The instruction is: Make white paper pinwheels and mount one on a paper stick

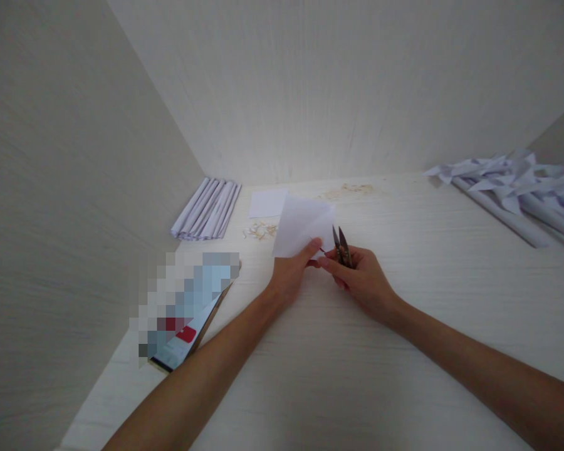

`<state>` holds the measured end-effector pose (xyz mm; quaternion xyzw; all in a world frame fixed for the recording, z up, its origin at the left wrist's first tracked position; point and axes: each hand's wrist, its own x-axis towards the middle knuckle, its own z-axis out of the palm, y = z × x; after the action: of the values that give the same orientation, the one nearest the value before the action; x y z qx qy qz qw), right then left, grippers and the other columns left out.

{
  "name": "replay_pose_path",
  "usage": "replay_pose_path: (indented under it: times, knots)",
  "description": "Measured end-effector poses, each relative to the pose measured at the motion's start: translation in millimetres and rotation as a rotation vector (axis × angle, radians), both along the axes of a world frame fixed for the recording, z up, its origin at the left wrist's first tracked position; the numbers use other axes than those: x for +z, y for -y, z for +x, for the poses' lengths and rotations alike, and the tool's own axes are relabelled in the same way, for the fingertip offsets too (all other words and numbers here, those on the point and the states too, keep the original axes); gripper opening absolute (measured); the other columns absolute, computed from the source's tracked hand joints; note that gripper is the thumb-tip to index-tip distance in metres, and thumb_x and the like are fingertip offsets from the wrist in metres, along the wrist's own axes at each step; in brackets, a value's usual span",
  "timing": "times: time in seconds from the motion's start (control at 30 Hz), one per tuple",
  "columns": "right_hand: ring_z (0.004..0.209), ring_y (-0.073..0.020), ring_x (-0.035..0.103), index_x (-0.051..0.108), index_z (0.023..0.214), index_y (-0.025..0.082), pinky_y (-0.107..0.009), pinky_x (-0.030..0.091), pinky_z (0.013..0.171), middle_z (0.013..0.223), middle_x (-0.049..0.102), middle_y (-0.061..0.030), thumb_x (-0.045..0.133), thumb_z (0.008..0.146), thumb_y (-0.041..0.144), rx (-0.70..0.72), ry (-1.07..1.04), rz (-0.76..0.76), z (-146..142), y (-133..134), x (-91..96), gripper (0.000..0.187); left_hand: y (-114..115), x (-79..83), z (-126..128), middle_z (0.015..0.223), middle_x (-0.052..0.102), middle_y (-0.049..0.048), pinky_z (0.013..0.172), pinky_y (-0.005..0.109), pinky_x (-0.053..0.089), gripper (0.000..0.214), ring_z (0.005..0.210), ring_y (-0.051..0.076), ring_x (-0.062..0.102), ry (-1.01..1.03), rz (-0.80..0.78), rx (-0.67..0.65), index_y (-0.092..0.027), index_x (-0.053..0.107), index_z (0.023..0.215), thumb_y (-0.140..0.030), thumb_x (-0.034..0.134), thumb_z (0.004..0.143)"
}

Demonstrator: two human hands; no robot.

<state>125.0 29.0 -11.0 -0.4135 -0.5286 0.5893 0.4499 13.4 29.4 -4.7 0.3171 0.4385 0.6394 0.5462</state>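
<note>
A square sheet of white paper (304, 220) is tilted up in my left hand (291, 270), its thumb pressed on the lower right part. My right hand (369, 282) is closed around a small pair of thread snips (341, 245), whose two blades point up and stand apart. Thumb and forefinger of that hand meet close to the paper's lower right corner, at the tip of a thin dark piece (322, 250) too small to name. Behind the held sheet, another white paper square (267, 203) lies flat on the table.
Rolled white paper tubes (207, 210) lie at the back left. Folded paper pinwheels (507, 178) on tubes are heaped at the right. Small pale pieces (260, 230) are scattered near the flat square, with more bits (357, 188) farther back. A phone (192, 319) rests beside my left forearm.
</note>
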Motion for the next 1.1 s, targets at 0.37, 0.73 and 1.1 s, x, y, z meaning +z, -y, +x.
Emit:
replay_pose_path:
  times: [0.37,0.73,1.1]
  knots:
    - [0.031,-0.0021,0.03,0.05,0.063,0.017,-0.017,0.016,0.03,0.037,0.04,0.0099,0.068,0.057,0.025,-0.199,-0.309,-0.14,0.6,-1.6,5.5,0.02,-6.8,-1.5,-6.7,0.062,0.06,-0.0012,0.041,0.018,0.038,0.017,0.051,0.008,0.052,0.05,0.004,0.079,-0.014,0.06,0.066,-0.025,0.067,0.056]
    - [0.03,-0.0011,0.026,0.044,0.058,0.018,-0.017,0.014,0.03,0.036,0.038,0.0103,0.067,0.059,0.024,-0.202,-0.396,-0.142,1.4,-4.2,5.8,0.023,-6.1,-9.0,-6.6,0.064,0.064,0.0041,0.054,0.025,0.044,0.019,0.06,0.013,0.056,-0.1,0.016,0.016,-0.013,0.063,0.064,-0.03,0.068,0.057]
    - [0.03,-0.0014,0.027,0.045,0.059,0.018,-0.016,0.015,0.029,0.035,0.039,0.0102,0.067,0.058,0.023,-0.256,-0.4,-0.128,0.5,-4.3,7.5,0.023,-3.6,-5.1,-5.2,0.056,0.061,0.0017,0.045,0.021,0.04,0.012,0.051,0.01,0.052,-0.235,0.03,-0.058,-0.014,0.063,0.057,-0.025,0.067,0.056]
